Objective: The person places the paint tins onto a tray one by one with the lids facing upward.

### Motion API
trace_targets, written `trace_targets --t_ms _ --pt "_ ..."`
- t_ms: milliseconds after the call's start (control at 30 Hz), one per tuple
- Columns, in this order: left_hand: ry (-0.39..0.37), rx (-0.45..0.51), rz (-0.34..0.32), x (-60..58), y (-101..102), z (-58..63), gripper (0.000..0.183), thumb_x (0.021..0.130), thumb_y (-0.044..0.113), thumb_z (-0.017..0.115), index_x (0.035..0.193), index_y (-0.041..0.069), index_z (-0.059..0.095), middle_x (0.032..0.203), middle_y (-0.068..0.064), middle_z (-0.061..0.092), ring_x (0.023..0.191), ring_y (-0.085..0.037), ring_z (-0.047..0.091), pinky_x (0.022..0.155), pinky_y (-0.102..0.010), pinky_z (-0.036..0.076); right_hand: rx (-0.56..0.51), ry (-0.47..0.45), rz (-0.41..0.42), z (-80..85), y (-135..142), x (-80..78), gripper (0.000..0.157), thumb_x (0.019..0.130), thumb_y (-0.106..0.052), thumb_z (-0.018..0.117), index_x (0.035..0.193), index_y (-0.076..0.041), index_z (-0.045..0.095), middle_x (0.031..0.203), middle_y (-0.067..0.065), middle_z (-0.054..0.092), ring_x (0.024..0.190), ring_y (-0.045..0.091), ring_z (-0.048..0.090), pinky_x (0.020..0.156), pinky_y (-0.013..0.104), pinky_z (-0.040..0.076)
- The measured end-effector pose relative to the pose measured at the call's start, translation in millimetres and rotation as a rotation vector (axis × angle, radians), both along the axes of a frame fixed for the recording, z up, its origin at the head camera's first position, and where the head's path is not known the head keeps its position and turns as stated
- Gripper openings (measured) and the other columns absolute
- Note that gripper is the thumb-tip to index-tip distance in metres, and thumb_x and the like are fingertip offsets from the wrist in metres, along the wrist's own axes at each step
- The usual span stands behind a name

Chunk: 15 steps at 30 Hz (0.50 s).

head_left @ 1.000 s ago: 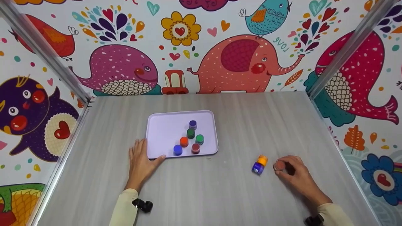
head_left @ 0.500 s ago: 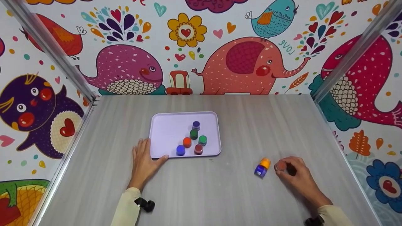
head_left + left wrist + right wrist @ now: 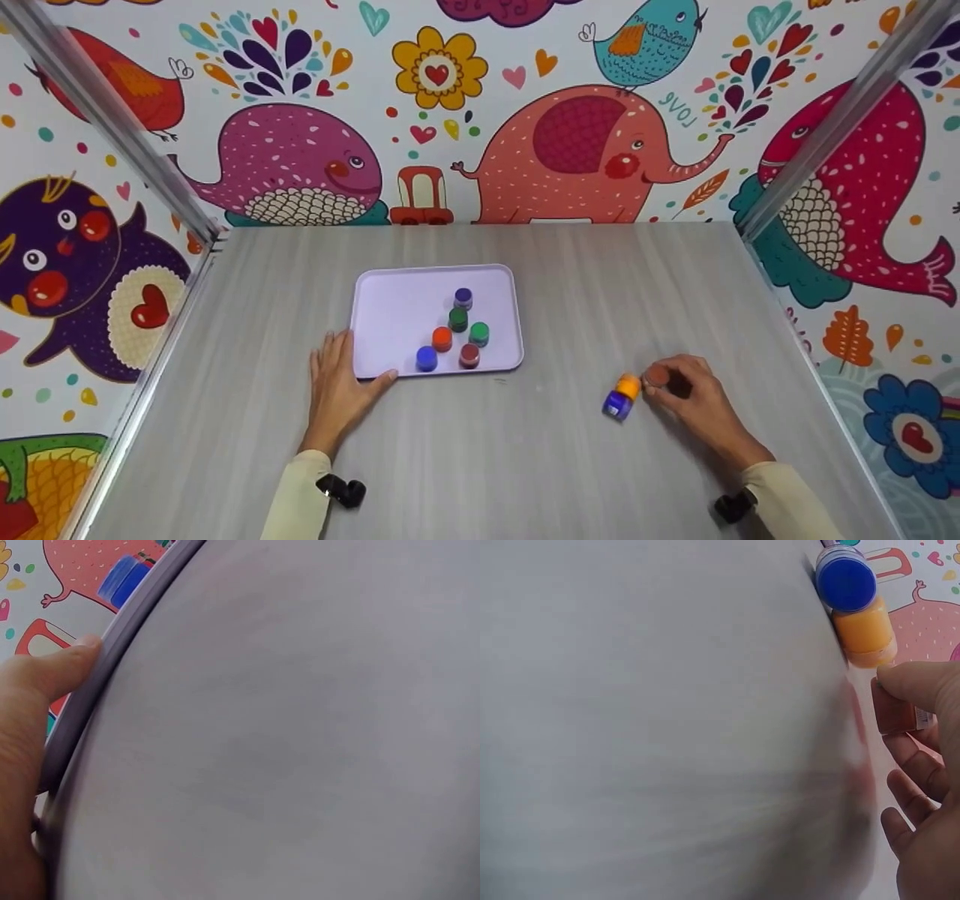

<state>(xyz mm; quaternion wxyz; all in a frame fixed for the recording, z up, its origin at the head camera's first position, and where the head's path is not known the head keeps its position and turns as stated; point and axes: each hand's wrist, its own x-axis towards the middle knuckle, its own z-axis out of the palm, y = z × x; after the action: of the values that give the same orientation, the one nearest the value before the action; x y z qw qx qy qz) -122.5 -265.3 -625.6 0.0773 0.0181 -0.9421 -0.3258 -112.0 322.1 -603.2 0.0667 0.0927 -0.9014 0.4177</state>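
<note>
My left hand rests against the near left corner of a lilac tray. Its fingers lie along the left side, and the thumb touches the front rim, as the left wrist view also shows. Between thumb and fingers, my right hand pinches a small paint jar with a brown cap. Close to the left of that jar are an orange jar and a blue-purple jar, which touch each other. The right wrist view shows the brown jar just beside the orange one.
Several paint jars stand in the tray's right half: purple, dark green, lighter green, orange-red, dark red and blue. Printed walls enclose the grey tabletop at the back and sides.
My right hand has shifted the brown-capped jar a little left and away from me, nearer the orange jar. The left hand and tray stay put; the head view has swayed slightly.
</note>
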Motion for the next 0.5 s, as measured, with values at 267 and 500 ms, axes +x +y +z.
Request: trace_targets --t_ms 267,500 --pt "0.011 0.002 0.002 4.4 -2 -2.3 0.117 0.087 0.061 0.085 0.167 -0.008 0.034 0.172 -0.033 0.034 0.166 -0.050 0.015 0.134 -0.067 -0.001 -0.033 -0.026 0.040 9.1 -15 -21.6 0.034 0.094 -0.010 0.089 0.125 -0.011 0.077 0.123 0.007 0.068 0.111 0.017 0.053 0.094 0.009 0.045" --pt "0.029 0.001 -0.018 -0.4 0 -1.5 0.118 0.087 0.061 0.085 0.167 -0.009 0.033 0.172 -0.034 0.034 0.166 -0.051 0.015 0.134 -0.067 -0.001 -0.038 0.012 0.068 12.0 -31 -40.7 0.034 0.091 -0.005 0.090 0.123 -0.009 0.078 0.120 0.007 0.071 0.114 0.018 0.054 0.098 0.013 0.042"
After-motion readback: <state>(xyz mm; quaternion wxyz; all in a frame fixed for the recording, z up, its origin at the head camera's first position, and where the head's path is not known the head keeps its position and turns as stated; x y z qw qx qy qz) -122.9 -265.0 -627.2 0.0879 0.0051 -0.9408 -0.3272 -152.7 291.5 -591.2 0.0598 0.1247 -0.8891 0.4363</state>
